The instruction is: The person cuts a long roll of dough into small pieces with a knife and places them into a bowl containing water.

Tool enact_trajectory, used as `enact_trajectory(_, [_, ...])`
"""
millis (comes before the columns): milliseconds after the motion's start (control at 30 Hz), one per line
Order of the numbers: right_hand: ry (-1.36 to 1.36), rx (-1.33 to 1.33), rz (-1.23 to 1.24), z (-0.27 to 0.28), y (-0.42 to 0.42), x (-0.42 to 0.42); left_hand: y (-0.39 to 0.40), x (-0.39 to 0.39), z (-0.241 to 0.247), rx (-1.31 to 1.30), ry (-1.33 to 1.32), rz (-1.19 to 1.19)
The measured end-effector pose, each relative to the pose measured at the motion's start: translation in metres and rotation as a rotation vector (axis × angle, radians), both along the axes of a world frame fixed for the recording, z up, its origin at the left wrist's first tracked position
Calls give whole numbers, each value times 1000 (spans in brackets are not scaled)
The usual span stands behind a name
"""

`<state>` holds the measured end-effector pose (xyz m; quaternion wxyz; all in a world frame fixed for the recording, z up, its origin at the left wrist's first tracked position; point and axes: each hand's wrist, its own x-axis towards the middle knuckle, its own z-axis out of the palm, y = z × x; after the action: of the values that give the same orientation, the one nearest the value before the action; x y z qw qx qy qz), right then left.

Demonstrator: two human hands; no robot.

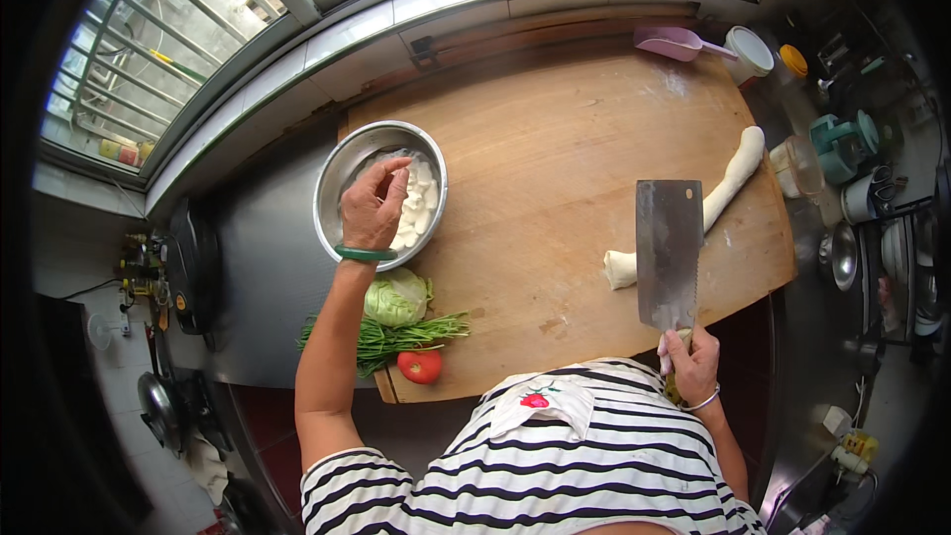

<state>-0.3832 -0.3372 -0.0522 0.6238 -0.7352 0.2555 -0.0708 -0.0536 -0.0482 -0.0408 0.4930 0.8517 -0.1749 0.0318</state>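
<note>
My left hand [377,197] is over a steel bowl [324,221] that holds many small pieces of white dough [420,206]. Its thumb and index finger are close together, and whether anything is between them cannot be told. My right hand [691,364] grips the handle of a cleaver [669,253], its wide blade pointing away from me over the wooden board [535,238]. A long roll of dough [735,169] lies on the board, partly hidden by the blade; its cut end shows left of the blade.
Near the bowl are a cabbage [397,297], a bunch of green stalks [416,333] and a tomato [420,367]. A pink scoop [669,43] and a white tub [749,52] stand at the far right. A clear container [799,167] is beside the board's right edge.
</note>
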Motion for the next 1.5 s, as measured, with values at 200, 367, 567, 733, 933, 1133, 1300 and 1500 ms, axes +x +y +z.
enact_trajectory(200, [143,-412,68,30,7,-7,-65,-86,-20,4,117,-443])
enact_trajectory(367, [183,-424,90,16,10,-17,-126,-121,-74,-48,-40,-606])
enact_trajectory(567, [248,-398,103,3,15,-15,-155,-125,-100,-24,-43,-693])
enact_trajectory(733, [286,-395,130,7,18,-10,-163,-127,-107,-72,8,-650])
enact_trajectory(933, [317,-419,140,4,21,-10,-166,-123,-110,-47,-65,-675])
enact_trajectory(1133, [394,-465,165,0,26,-3,-170,-125,-113,-61,-72,-672])
enact_trajectory(1300, [360,-457,143,-27,26,35,-171,-126,-116,-35,-38,-665])
enact_trajectory(1500, [344,-64,111,-46,-13,64,-150,-130,-111,-57,26,-769])
